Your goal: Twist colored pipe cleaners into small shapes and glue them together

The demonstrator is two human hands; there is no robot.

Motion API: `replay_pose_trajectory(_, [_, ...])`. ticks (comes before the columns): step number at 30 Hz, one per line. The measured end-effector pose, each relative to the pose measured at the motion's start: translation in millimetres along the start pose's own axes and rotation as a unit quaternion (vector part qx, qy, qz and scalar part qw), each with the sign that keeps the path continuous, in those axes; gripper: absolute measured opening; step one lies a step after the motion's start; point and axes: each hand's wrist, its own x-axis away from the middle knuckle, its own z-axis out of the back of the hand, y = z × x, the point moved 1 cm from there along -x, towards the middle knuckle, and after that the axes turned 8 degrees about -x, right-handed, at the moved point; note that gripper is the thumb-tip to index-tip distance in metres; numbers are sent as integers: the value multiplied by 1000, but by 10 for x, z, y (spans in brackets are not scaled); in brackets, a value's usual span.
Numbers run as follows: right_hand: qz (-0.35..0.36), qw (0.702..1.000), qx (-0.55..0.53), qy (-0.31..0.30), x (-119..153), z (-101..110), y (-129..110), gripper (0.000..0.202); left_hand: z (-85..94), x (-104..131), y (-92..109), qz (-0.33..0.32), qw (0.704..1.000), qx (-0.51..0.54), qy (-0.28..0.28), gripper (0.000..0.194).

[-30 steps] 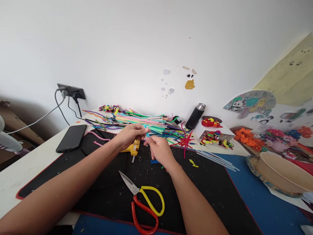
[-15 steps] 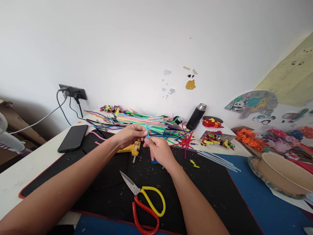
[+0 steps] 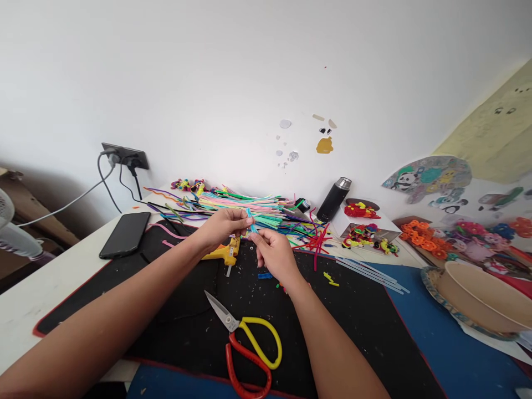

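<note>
Between my two hands is a short light-blue pipe cleaner piece (image 3: 251, 218), held upright and slightly tilted. My left hand (image 3: 224, 228) pinches its upper part between thumb and fingertips. With thumb and forefinger, my right hand (image 3: 272, 252) grips its lower end. Beneath them a yellow hot glue gun (image 3: 226, 253) lies on the black mat (image 3: 174, 302), partly hidden by my left hand. A small dark-blue piece (image 3: 265, 275) rests on the mat under my right hand. Scissors (image 3: 239, 327) with one yellow and one red handle lie nearer me, blades slightly apart.
A heap of coloured pipe cleaners (image 3: 257, 208) lies along the wall. A phone (image 3: 124, 235) is at the left, a black flask (image 3: 333, 199) at the back right. Clear glue sticks (image 3: 372, 271), yellow bits (image 3: 331, 279) and a beige bowl (image 3: 490, 293) are on the right.
The light-blue piece has tilted a little and shows more between my fingers. My right hand has shifted slightly, uncovering more of the dark-blue piece on the mat.
</note>
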Motion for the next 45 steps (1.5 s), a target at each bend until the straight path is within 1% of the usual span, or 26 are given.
replay_pose_trajectory(6, [-5,1000,-2,22,-13,8,26,30,26,4,39,-15,999,-52,3,43])
replay_pose_trajectory(14, [11,999,20,33,-16,29,41,30,100,16,50,-14,984,-176,21,35])
replay_pose_trajectory(21, [38,996,70,44,-6,54,45,29,103,48,78,-6,975,-222,17,32])
replay_pose_trajectory(24, [53,993,92,48,0,61,38,30,96,59,90,-4,968,-249,3,30])
replay_pose_trajectory(29, [61,990,124,41,8,69,29,35,64,72,98,-29,960,-278,-32,28])
replay_pose_trajectory(35, [68,984,157,40,8,79,-3,37,2,70,36,10,969,-236,-75,29])
replay_pose_trajectory(39, [62,986,146,52,9,87,-16,34,-6,76,31,32,971,-207,-118,33])
replay_pose_trajectory(45, [48,992,106,50,-7,99,14,32,-37,106,100,38,963,-232,-135,34])
